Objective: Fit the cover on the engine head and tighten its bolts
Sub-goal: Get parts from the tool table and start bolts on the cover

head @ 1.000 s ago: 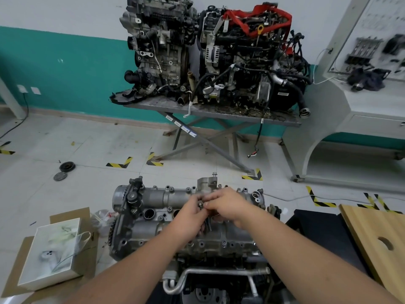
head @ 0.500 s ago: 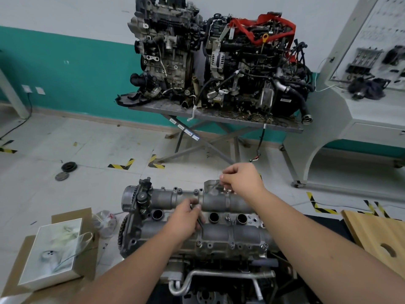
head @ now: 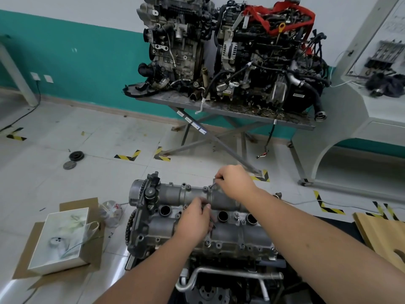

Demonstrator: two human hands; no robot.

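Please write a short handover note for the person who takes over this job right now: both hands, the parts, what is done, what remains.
Right hand: at the far edge of the cover, its fingers pinch a small dark part, probably a bolt, at a hole there.
Left hand: on the middle of the cover, fingers curled round something thin and dark; what it is cannot be told.
Done: the cover sits on the engine head; several bolt heads show along its edges.
Left: seat the bolt at the far edge, check the other holes, tighten all bolts. No wrench is clearly visible.
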